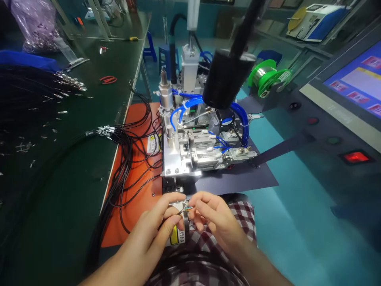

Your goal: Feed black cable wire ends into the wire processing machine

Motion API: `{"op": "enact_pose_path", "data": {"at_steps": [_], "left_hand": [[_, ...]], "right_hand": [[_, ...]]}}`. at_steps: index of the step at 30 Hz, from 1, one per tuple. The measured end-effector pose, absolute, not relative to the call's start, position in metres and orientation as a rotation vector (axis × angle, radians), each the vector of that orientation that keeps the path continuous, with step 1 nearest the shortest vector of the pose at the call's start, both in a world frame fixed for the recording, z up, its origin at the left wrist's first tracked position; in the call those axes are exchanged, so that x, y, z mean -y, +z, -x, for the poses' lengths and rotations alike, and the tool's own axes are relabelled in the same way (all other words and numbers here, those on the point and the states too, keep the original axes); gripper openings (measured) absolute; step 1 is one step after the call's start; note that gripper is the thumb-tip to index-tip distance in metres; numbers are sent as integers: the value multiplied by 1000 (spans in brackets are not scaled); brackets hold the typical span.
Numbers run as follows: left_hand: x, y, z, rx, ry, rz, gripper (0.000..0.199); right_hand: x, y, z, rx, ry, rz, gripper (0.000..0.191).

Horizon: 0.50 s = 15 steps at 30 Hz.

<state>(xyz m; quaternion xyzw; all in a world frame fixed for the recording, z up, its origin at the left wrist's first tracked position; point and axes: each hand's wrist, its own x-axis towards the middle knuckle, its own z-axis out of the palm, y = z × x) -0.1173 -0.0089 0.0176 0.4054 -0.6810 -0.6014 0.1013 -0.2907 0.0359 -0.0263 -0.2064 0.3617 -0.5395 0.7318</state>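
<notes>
Just in front of the machine, my left hand (157,224) pinches the end of a black cable between thumb and fingers. Thin coloured wires (188,208), with orange and blue among them, fan out of that cable end toward the right. My right hand (216,218) has its thumb and index finger closed at the tips of these wires, its other fingers curled. The fingers partly hide the wire ends. Behind both hands stands a metal bench machine (175,159) with blue air tubes (193,103).
A bundle of black cables (123,167) lies on the orange mat (137,216) at left. Red-handled pliers (108,80) rest on the dark table (71,178). A green wire spool (263,65) hangs at back right. A black cylinder (222,81) overhangs the machine; a control panel (342,119) stands right.
</notes>
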Motion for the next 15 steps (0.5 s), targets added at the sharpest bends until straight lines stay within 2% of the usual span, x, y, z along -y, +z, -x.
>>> {"op": "enact_pose_path", "data": {"at_steps": [8,15], "left_hand": [[10,17,118,1823,-1942,-1251,41],[10,14,117,1793,-1928,-1200,34]], "right_hand": [[-31,-32,283,-745,-1242,433,29],[-34,-27,278,-929,-1217,675,20]]}}
